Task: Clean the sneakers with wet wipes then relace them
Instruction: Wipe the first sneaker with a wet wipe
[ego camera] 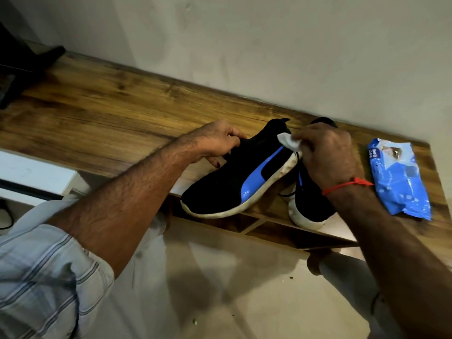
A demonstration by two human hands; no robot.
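On the wood-grain worktop (102, 111), a person's got a black knit sneaker with a blue side stripe and a grubby white sole (241, 173) tipped on its side, toe hanging past the front edge. The left hand (216, 140) has its grip pinched on the upper near the collar, holding the shoe steady. Just to the right of that grip, the right hand (329, 156) is clenched around a crumpled white wet wipe (289, 142), pressed against the heel end of the sneaker right above the white sole. Under the right hand sits the second black sneaker (309, 209), mostly hidden, a loose black lace (286, 195) trailing beside it. Further right of that grip, a blue plastic pack of wet wipes (400, 183) lies flat on the worktop, apart from both shoes.
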